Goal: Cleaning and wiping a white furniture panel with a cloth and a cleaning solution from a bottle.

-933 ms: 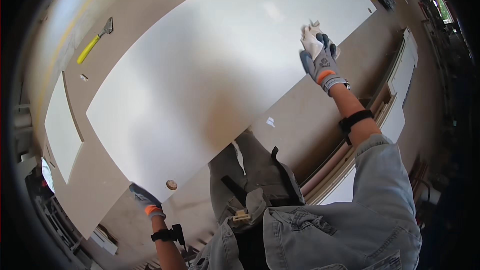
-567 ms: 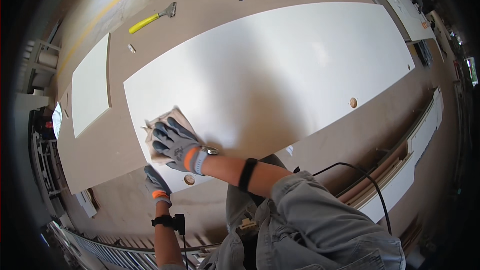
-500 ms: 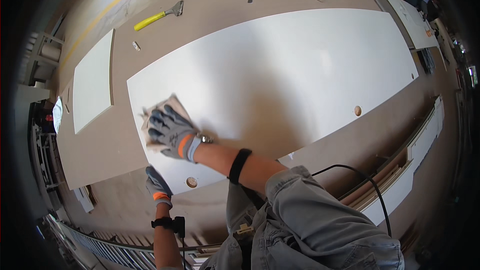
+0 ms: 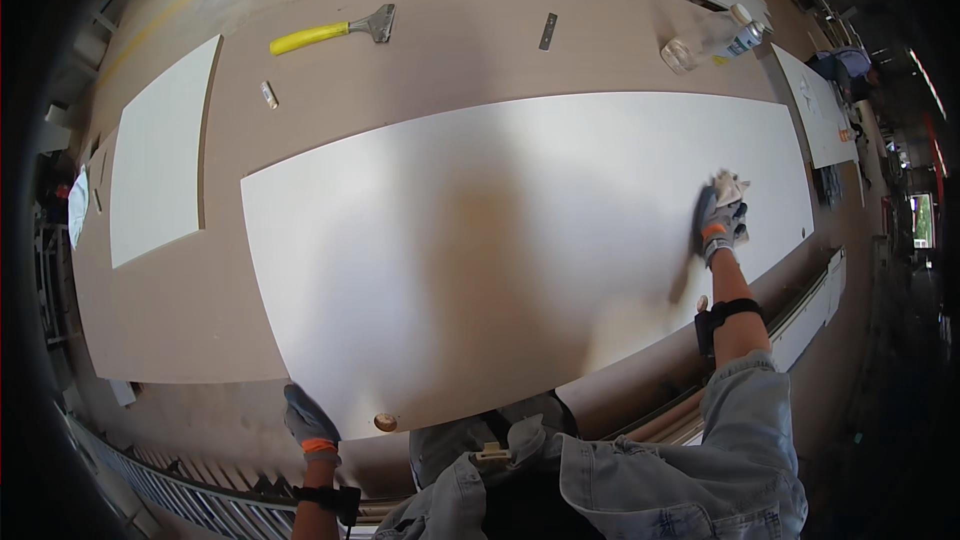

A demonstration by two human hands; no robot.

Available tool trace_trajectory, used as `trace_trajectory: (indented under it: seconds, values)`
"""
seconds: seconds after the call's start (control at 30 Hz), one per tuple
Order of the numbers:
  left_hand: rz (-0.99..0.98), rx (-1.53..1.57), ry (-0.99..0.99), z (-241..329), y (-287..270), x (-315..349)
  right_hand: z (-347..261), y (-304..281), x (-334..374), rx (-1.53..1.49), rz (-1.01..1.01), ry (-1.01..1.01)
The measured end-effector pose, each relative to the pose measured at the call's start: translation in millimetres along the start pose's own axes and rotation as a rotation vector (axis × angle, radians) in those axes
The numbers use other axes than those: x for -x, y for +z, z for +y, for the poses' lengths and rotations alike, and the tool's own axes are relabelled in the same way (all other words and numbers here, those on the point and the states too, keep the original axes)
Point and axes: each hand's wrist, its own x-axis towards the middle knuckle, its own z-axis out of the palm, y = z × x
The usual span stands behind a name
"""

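Note:
A large white panel [image 4: 610, 160] lies flat on the brown-covered table, with a soft dark shadow across it. My right hand [image 4: 722, 222], in a grey glove with an orange cuff band, presses a crumpled beige cloth [image 4: 733, 186] onto the panel toward its right end. The fingers are bent over the cloth, which sticks out past them. At the panel's near left corner, my left hand [image 4: 309, 418], gloved alike, is closed on the edge; its fingertips are partly hidden. A round hole [image 4: 385, 422] shows near the panel's front edge, and another is close to my right forearm.
Beyond the panel lie a yellow-handled scraper [image 4: 330, 35], a small metal plate [image 4: 548, 31] and a small white tube [image 4: 269, 94]. A clear bottle [image 4: 690, 48] and a can [image 4: 741, 41] stand at the far right. A smaller white board [image 4: 165, 155] lies at left.
My right hand has swept the cloth from the panel's left end to its right end. My left hand stays at the near left corner. The view has shifted.

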Motion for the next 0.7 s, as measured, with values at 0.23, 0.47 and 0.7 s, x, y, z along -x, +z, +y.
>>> trace_trajectory:
  seconds: [0.23,0.47,0.7]
  values:
    - [-0.085,-0.061,-0.084,-4.7,-7.8,-5.3,-318.9,-59.1,133.6,-0.494,-0.355,-0.723]
    - [-0.160,-0.059,-0.168,-11.6,-9.6,-18.1,-325.4,-82.0,264.4,-0.910,-0.428,-1.329]
    - [-0.057,0.026,-0.170,-1.6,-10.0,-3.3,-19.9,-26.9,40.8,-0.041,-0.023,-0.135]
